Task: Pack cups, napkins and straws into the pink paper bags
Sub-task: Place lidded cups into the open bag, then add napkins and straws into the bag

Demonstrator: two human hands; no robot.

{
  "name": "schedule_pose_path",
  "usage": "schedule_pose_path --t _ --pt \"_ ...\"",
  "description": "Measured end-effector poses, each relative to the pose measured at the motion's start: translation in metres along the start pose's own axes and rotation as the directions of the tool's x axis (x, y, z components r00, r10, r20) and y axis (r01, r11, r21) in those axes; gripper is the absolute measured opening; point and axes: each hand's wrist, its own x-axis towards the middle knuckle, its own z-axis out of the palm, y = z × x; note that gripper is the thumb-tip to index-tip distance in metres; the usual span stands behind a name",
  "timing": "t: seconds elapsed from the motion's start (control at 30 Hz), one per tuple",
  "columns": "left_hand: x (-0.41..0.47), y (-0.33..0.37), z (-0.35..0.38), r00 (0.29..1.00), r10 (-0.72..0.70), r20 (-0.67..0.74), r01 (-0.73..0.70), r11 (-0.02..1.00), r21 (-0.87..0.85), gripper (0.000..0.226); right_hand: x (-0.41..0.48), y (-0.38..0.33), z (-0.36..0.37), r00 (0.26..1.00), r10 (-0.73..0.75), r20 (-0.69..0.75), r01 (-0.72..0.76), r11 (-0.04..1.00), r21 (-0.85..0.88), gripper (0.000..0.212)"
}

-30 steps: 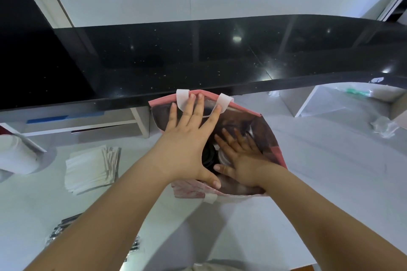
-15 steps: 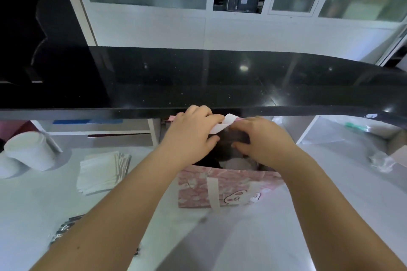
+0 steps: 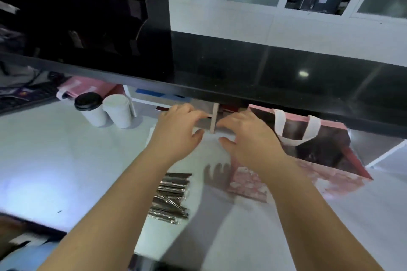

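**A:** On the white table (image 3: pixel 44 149), what are your hands doing?

**B:** My left hand (image 3: pixel 178 131) and right hand (image 3: pixel 250 138) hover side by side, with the fingers loosely curled and gripping nothing.

**A:** And the pink bag (image 3: pixel 330 180)?

**B:** It stands open just right of my right hand, white handles up. The wrapped straws (image 3: pixel 171 196) lie by my left forearm. Further left stand a lidded cup (image 3: pixel 91 112) and a plain cup (image 3: pixel 117 112).

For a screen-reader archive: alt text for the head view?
The left hand and right hand hover empty over a white counter beside an open pink paper bag. Two white paper cups, one black-lidded, stand left; silvery wrapped straws lie nearer.
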Motion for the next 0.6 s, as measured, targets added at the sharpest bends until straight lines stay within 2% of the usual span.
schedule_pose_path --t 0.17,0.3,0.43,0.6 --pt "-0.055 -0.066 0.000 0.980 -0.186 0.075 0.184 0.983 0.027 0.038 0.007 -0.037 0.056 0.989 -0.088 0.118 0.077 0.993 0.092 0.034" --pt "-0.101 -0.103 0.014 0.935 -0.324 0.142 0.324 0.946 0.022 0.038 -0.001 -0.056 0.111 0.969 -0.088 0.230 0.044 0.981 0.186 0.033" --pt "-0.142 -0.124 0.036 0.886 -0.408 0.221 0.417 0.909 0.004 0.037 -0.015 -0.068 0.163 0.938 -0.079 0.337 0.015 0.982 0.188 0.029" --pt "-0.175 -0.138 0.059 0.834 -0.432 0.343 0.460 0.888 0.003 0.035 -0.026 -0.079 0.210 0.920 0.032 0.391 -0.078 0.992 0.102 0.025"
